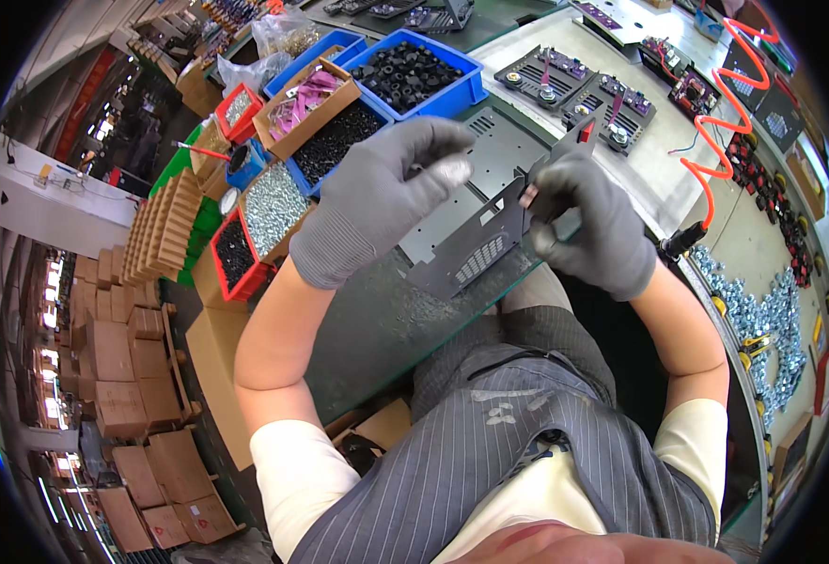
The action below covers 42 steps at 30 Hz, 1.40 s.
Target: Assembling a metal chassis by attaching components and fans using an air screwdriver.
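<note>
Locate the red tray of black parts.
In the head view, the red tray sits left of the left hand, just below and beside the small silver parts.

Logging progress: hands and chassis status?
Left hand part-open by grey metal chassis. Right hand curled near vented panel, grip unclear. Blue bin just beyond.

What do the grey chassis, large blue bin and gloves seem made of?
Chassis: probably sheet metal, matte painted; thin walls, crisp slots. Large blue bin: likely moulded plastic, slightly glossy, evenly coloured. Gloves: apparently matte knit, ribbed cuffs; any coating unclear.
</note>
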Each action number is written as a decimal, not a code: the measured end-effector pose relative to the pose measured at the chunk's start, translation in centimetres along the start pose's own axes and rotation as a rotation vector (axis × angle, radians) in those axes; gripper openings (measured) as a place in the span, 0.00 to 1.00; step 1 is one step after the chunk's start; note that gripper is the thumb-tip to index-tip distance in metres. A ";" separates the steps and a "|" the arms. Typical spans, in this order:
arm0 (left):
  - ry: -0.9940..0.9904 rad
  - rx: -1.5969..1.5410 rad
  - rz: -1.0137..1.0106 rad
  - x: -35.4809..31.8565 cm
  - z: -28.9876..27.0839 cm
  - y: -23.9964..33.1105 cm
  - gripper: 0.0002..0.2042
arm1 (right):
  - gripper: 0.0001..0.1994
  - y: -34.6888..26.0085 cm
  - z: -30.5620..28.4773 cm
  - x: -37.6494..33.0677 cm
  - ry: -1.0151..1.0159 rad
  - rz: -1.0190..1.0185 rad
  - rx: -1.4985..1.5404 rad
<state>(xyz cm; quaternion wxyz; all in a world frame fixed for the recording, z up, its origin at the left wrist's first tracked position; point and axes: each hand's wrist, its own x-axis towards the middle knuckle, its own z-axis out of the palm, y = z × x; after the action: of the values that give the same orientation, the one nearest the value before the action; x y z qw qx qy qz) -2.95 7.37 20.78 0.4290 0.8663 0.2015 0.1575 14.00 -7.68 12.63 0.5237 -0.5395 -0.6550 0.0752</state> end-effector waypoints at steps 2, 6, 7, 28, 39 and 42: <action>-0.083 0.187 0.041 -1.0 0.0 -0.3 0.19 | 0.19 0.8 1.1 -0.4 -0.048 -0.065 -0.166; -0.166 0.625 0.146 -2.2 1.6 -1.3 0.16 | 0.20 1.4 2.4 -0.2 -0.151 -0.093 -0.244; -0.160 0.797 0.180 -2.4 2.0 -1.5 0.15 | 0.20 1.3 2.5 -0.1 -0.150 -0.102 -0.241; 0.040 0.897 0.277 -1.6 4.3 -3.6 0.18 | 0.09 1.8 3.0 1.5 -0.170 -0.498 -0.649; 0.085 0.886 0.315 -1.2 4.6 -3.3 0.14 | 0.20 0.9 -0.6 5.3 -0.174 -0.293 -0.715; 0.062 1.005 0.232 -0.6 4.7 -3.0 0.12 | 0.15 1.8 -0.5 6.2 -0.317 -0.392 -0.757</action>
<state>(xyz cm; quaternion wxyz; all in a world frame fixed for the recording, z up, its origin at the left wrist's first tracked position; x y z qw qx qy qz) -2.04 5.52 15.53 -0.0667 0.9771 0.1674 0.1133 16.30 -2.33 15.43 0.1873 -0.5404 -0.7984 -0.1885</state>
